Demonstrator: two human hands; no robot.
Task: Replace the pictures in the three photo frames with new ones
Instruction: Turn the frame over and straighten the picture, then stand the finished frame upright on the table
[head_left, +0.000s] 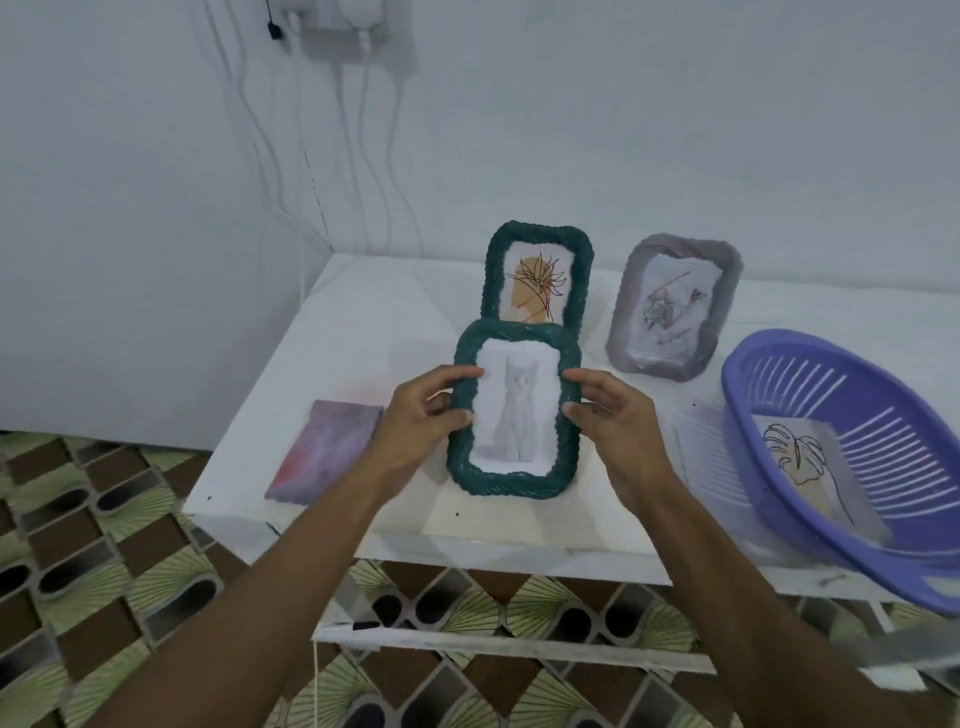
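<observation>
One wide-angle view, worn on the head, looks forward and down at close range onto a white table (374, 322) against a white wall (623, 130). The nearer green photo frame (511, 484) sits dead centre; forearms (291, 545) enter from 6 o'clock, patterned floor tiles (78, 519) at 7 o'clock.

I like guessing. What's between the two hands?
Head view: the green frame with a cat picture sits between the left hand and right hand, which grip its sides.
</observation>
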